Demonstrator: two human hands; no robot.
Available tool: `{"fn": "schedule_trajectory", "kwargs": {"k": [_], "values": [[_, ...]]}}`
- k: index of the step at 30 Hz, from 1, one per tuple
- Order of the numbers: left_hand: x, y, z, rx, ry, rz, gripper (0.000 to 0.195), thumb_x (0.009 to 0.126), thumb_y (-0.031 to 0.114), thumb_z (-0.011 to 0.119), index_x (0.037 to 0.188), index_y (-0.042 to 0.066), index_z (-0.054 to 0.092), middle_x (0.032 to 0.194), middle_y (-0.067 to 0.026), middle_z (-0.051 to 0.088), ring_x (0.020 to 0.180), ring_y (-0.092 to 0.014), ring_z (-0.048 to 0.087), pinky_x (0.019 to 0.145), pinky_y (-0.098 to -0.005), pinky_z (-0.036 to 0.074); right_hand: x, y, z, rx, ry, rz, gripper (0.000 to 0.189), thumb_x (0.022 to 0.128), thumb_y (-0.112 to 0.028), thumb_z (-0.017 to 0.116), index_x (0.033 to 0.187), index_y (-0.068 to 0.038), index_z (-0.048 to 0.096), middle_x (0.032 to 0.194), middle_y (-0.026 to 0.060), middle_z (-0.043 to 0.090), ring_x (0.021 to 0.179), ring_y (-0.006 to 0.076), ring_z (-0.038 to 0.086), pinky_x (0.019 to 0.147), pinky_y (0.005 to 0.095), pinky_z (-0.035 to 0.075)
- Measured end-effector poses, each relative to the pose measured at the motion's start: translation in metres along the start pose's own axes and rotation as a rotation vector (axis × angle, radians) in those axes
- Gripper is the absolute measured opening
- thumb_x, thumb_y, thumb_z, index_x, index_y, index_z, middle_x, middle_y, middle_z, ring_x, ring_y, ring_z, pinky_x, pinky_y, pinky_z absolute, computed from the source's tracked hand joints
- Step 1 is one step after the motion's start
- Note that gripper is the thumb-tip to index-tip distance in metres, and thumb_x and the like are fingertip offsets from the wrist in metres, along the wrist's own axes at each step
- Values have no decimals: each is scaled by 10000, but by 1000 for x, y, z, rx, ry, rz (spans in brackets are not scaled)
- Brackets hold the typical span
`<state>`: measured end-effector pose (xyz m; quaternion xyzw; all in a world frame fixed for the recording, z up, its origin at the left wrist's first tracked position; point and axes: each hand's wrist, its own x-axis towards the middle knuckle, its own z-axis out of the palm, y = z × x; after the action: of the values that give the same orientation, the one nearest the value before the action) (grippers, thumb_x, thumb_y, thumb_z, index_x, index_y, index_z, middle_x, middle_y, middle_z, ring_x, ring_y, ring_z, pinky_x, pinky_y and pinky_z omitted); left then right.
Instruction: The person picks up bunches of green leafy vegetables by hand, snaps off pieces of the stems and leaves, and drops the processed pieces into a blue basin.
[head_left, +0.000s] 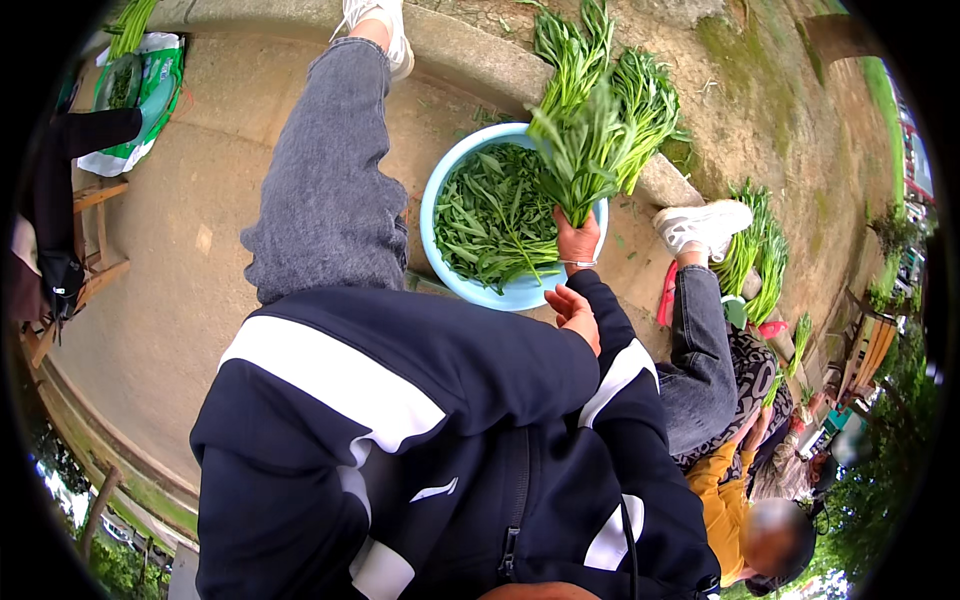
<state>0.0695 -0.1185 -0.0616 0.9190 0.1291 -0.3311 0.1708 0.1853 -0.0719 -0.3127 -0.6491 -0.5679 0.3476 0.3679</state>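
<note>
My right hand (577, 238), with a bracelet at its wrist, grips the stem end of a bunch of leafy greens (583, 157). The bunch points away from me over the right rim of a light blue plastic basin (430, 217). Loose green leaves and stems (487, 199) fill much of this basin. Just below the right wrist is my left hand (576, 319), its fingers apart and slightly bent, with nothing seen in it. Beyond the held bunch, more bundled greens (574, 56) and another bundle (651, 105) rest by the concrete kerb (472, 49).
Further bundles of greens (761, 247) lie to the right near my shoe (701, 225). Close on that side sits a person in a yellow top (720, 472). At the far left another person's dark-clothed leg (97, 139) is beside a green-and-white sack (169, 71) and a wooden stool (101, 196).
</note>
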Motion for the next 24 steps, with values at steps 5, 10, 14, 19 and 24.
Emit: {"fn": "schedule_trajectory", "kwargs": {"k": [5, 10, 14, 19, 24], "values": [[2, -8, 1, -79, -4, -16, 397, 832, 251, 410, 1025, -54, 577, 940, -282, 562, 805, -465, 549, 716, -592, 397, -20, 13, 12, -90, 0, 44, 216, 703, -124, 679, 896, -77, 592, 822, 87, 612, 702, 238, 589, 650, 302, 457], [7, -5, 7, -43, 3, -119, 382, 831, 239, 411, 1015, -49, 582, 927, -274, 567, 801, -461, 550, 713, -589, 399, -12, 37, 20, -202, -53, 211, 318, 686, -168, 690, 965, -72, 572, 824, 109, 627, 739, 250, 599, 687, 321, 460], [4, -13, 7, -78, -31, -108, 338, 812, 188, 432, 1007, -39, 590, 925, -265, 565, 792, -450, 551, 698, -588, 403, 2, 66, 34, -233, -69, 229, 417, 649, -171, 699, 1007, -44, 528, 840, 155, 624, 749, 296, 603, 703, 352, 464], [1, -16, 0, -30, 14, -87, 322, 811, 173, 439, 1004, -35, 593, 911, -246, 565, 786, -437, 546, 691, -581, 404, 21, 101, 37, -286, -238, 387, 415, 650, -212, 690, 996, -27, 553, 846, 184, 624, 774, 335, 602, 711, 376, 466], [2, -13, 6, -61, 10, -144, 326, 813, 166, 446, 1017, -45, 585, 932, -244, 563, 811, -426, 549, 704, -569, 400, 8, 36, 38, -486, -220, 288, 345, 657, -235, 678, 949, -67, 601, 859, 191, 613, 817, 375, 572, 728, 410, 455]]}}
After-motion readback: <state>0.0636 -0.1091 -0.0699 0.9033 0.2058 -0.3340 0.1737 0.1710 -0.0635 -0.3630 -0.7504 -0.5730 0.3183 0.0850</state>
